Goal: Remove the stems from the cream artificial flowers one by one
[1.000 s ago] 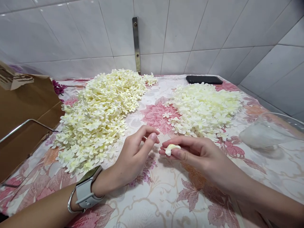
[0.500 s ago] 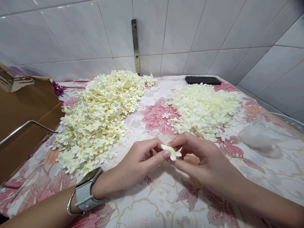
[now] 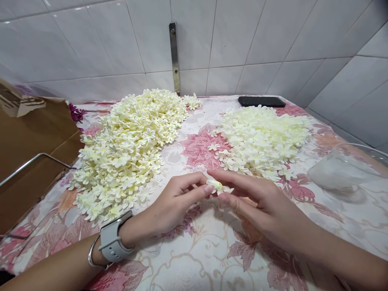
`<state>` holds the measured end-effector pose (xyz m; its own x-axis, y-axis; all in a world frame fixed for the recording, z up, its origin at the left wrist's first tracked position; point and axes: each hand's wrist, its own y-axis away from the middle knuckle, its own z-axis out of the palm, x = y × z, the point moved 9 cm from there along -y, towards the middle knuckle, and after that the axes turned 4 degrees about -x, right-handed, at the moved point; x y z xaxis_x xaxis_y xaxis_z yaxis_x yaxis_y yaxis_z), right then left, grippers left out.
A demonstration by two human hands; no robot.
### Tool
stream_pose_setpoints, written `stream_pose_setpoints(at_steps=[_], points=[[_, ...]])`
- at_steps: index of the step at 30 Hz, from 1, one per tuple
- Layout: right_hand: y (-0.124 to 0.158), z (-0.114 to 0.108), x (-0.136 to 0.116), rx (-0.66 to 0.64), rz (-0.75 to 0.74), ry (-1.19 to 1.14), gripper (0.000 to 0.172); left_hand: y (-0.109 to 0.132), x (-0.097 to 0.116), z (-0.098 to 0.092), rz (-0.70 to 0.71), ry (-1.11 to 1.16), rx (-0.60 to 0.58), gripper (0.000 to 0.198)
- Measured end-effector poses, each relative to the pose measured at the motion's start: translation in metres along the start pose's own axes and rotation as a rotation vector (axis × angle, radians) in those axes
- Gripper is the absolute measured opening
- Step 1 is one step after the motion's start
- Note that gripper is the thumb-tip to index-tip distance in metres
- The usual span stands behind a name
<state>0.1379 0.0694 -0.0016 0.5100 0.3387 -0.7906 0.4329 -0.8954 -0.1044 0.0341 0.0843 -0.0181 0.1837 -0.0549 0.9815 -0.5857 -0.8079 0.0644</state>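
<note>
Before the smaller flower heap [image 3: 263,141], the left hand [image 3: 178,198] pinches one white flower [image 3: 218,186]; the right hand [image 3: 266,208] curves parted fingers around it, gripping or not, I cannot tell. Probably handling one flower; next needs gentle pressure.

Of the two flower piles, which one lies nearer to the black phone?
The right pile: it lies just in front of the phone; the left pile sits beside the cardboard.
</note>
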Motion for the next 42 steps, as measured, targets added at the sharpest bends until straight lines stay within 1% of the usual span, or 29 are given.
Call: stream_pose_setpoints(at_steps=[3, 7, 10, 12, 14, 16, 18, 21, 23, 25, 27, 29, 31, 34, 36, 38, 42], points=[[0.004, -0.001, -0.014, 0.069, -0.137, 0.122, 0.031, 0.003, 0.006, 0.003, 0.038, -0.04, -0.035, 0.023], [0.009, 0.0, -0.028, 0.12, -0.279, 0.237, 0.022, 0.006, 0.014, 0.007, 0.065, -0.17, -0.069, 0.024], [0.014, -0.001, -0.038, 0.164, -0.382, 0.344, 0.022, 0.006, 0.014, 0.008, 0.062, -0.196, -0.066, 0.033], [0.015, -0.001, -0.041, 0.161, -0.419, 0.381, 0.026, 0.005, 0.011, 0.009, 0.044, -0.165, -0.083, 0.035], [0.014, 0.0, -0.041, 0.138, -0.421, 0.403, 0.031, 0.004, 0.006, 0.012, 0.017, -0.145, -0.112, 0.035], [0.012, 0.0, -0.039, 0.108, -0.401, 0.392, 0.032, 0.003, 0.003, 0.012, 0.0, -0.152, -0.116, 0.035], [0.008, -0.001, -0.032, 0.053, -0.343, 0.315, 0.027, 0.003, 0.004, 0.009, 0.009, -0.16, -0.089, 0.033], [0.0, 0.001, -0.02, -0.076, -0.226, 0.127, 0.021, 0.002, 0.009, 0.005, 0.04, -0.191, -0.049, 0.032], [-0.003, 0.002, -0.015, -0.118, -0.196, 0.089, 0.018, 0.002, 0.012, 0.005, 0.046, -0.229, -0.053, 0.031], [-0.003, 0.002, -0.017, -0.09, -0.245, 0.188, 0.018, 0.003, 0.012, 0.008, 0.033, -0.252, -0.075, 0.031], [0.002, 0.003, -0.025, -0.016, -0.369, 0.368, 0.021, 0.003, 0.008, 0.011, 0.004, -0.227, -0.097, 0.031], [0.01, 0.006, -0.036, 0.072, -0.516, 0.558, 0.021, 0.003, 0.004, 0.014, -0.029, -0.136, -0.106, 0.03], [0.018, 0.01, -0.044, 0.135, -0.623, 0.702, 0.022, 0.003, -0.001, 0.017, -0.056, 0.0, -0.121, 0.029], [0.023, 0.016, -0.051, 0.138, -0.689, 0.808, 0.021, 0.003, -0.008, 0.02, -0.114, 0.183, -0.109, 0.029], [0.024, 0.017, -0.053, 0.148, -0.689, 0.849, 0.023, 0.005, -0.012, 0.017, -0.162, 0.266, -0.067, 0.027], [0.021, 0.016, -0.051, 0.158, -0.631, 0.856, 0.023, 0.006, -0.015, 0.015, -0.195, 0.301, -0.036, 0.025], [0.015, 0.013, -0.04, 0.152, -0.498, 0.727, 0.028, 0.007, -0.012, 0.012, -0.184, 0.208, -0.013, 0.028]])
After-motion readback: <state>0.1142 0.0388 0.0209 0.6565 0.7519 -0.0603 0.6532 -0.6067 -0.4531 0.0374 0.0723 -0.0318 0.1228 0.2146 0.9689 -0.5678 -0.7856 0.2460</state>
